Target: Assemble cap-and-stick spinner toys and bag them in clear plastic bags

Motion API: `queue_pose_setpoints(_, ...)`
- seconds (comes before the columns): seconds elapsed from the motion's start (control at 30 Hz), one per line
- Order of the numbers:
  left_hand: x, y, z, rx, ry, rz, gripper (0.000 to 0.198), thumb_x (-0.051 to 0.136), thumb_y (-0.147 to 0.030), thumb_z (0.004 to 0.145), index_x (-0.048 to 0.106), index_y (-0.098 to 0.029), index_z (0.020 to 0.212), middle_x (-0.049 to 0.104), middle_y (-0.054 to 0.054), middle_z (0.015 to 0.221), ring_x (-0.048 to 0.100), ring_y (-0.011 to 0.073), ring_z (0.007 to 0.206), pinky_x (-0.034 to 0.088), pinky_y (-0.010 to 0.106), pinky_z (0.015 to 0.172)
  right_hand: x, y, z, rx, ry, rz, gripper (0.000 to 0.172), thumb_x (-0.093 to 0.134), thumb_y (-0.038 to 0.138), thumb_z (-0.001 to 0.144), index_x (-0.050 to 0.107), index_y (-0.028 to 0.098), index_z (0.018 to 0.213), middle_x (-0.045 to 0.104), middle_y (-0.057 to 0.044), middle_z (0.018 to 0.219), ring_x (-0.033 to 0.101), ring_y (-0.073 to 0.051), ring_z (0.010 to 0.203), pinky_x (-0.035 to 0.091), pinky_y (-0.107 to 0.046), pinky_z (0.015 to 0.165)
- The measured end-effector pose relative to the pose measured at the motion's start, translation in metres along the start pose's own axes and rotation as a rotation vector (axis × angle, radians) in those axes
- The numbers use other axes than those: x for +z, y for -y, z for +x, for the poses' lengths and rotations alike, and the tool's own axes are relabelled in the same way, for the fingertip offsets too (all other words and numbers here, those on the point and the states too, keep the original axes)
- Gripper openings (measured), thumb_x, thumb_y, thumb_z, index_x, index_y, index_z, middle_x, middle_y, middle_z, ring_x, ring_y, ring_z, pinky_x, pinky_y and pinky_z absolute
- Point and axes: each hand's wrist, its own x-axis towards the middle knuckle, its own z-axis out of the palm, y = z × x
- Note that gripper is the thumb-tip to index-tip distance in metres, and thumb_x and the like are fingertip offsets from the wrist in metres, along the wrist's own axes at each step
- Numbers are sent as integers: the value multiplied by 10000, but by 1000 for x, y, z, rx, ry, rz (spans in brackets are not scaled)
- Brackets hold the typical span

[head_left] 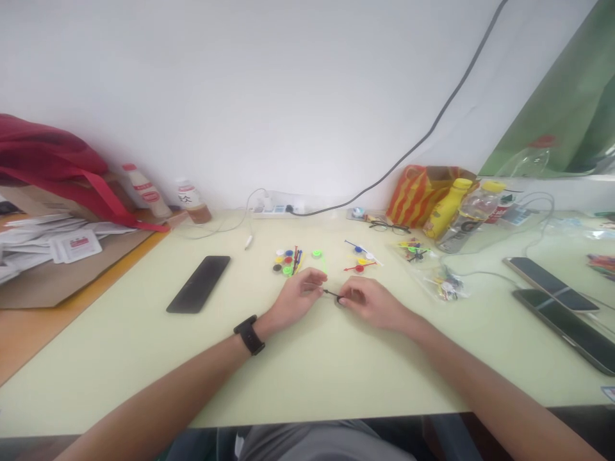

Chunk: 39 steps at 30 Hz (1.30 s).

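Note:
A small black arrow spinner [331, 293] lies between my hands, just above the table. My right hand [368, 301] pinches its round black end between thumb and fingertips, partly covering it. Curved around the pointed end is my left hand [300, 296], thumb and forefinger apart, with the thumb close to the arrow's tip; whether they touch is unclear. Beyond my left hand are colored round pieces [287, 260] and several loose arrows [297, 259]. A bright green round piece [317, 254] sits slightly apart. Behind my right hand lie spinners with red [359, 269] and blue [358, 249] parts.
A black phone [198, 284] lies left, two more phones [552, 282] right. Clear bags of small parts [449, 285] rest right of my hand. Glasses [389, 226], a power strip [276, 210], bottles [464, 221] and a striped bag [408, 192] stand along the wall.

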Motion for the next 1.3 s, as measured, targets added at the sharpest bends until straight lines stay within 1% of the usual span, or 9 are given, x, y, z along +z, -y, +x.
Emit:
queue_pose_setpoints(0.17, 0, 2, 1, 8, -10, 37, 192, 648, -241, 897, 684, -194, 1080, 702, 97, 1164, 691, 235, 1056, 575, 432, 968, -5, 5, -2, -29, -11, -158, 73, 620, 237, 959, 671, 234, 907, 702, -11, 906, 625, -198, 882, 444, -332, 783)
queue_pose_setpoints(0.33, -1, 2, 0, 41, -73, 68, 167, 620, -263, 927, 681, -189, 1064, 708, 95, 1128, 679, 237, 1087, 569, 404, 936, -2, 7, -1, -40, -35, -281, 97, 583, 159, 953, 634, 226, 905, 710, -23, 911, 636, -207, 869, 440, -340, 773)
queue_pose_setpoints(0.6, -3, 2, -1, 107, -86, 262, 171, 580, -229, 953, 676, -199, 1091, 708, 91, 1161, 674, 235, 1052, 563, 410, 932, -15, -28, 12, 83, -191, -548, 139, 556, 141, 970, 673, 215, 950, 727, -80, 994, 667, -251, 963, 446, -353, 774)
queue_pose_setpoints(0.67, -4, 1, -4, 169, -56, 424, 225, 569, -210, 964, 667, -211, 1167, 693, 95, 1213, 632, 266, 1140, 521, 468, 1021, -15, -33, 12, 108, -210, -552, 147, 554, 155, 978, 687, 219, 980, 733, -81, 1020, 672, -253, 991, 456, -358, 791)
queue_pose_setpoints(0.77, -6, -3, -9, 299, 85, 657, 368, 557, -226, 995, 602, -230, 1360, 622, 115, 1395, 503, 328, 1316, 416, 552, 1143, -11, -33, 11, 101, -260, -566, 167, 548, 161, 982, 694, 223, 1035, 735, -88, 1071, 667, -264, 1031, 468, -379, 835)
queue_pose_setpoints(0.9, -7, -10, -10, 347, 196, 828, 474, 572, -336, 1011, 526, -230, 1471, 516, 136, 1546, 386, 418, 1415, 327, 650, 1170, -1, -23, 8, -3, -320, -523, 181, 571, 177, 965, 677, 218, 1106, 730, -95, 1135, 661, -279, 1050, 484, -415, 900)
queue_pose_setpoints(1.03, -5, -16, -8, 378, 213, 804, 346, 588, -276, 995, 622, -243, 1338, 687, 126, 1285, 519, 370, 1288, 431, 572, 1082, 7, -15, 6, -135, -289, -370, 166, 548, 204, 994, 666, 227, 1108, 728, -89, 1150, 658, -271, 1108, 501, -419, 950)
queue_pose_setpoints(1.13, -3, -16, -8, 389, 207, 774, 276, 557, -225, 1002, 659, -237, 1257, 722, 108, 1093, 596, 317, 1145, 501, 478, 962, 8, -12, 4, -167, -215, -320, 189, 529, 190, 1007, 664, 235, 1130, 719, -79, 1117, 643, -267, 1109, 502, -424, 969)
queue_pose_setpoints(1.3, -3, -13, -6, 395, 142, 762, 218, 572, -246, 998, 701, -229, 1173, 709, 105, 1060, 621, 290, 1045, 504, 444, 910, 7, -5, 2, -187, -114, -366, 262, 507, 180, 1023, 644, 247, 1235, 667, -79, 1067, 597, -264, 1047, 493, -433, 953)
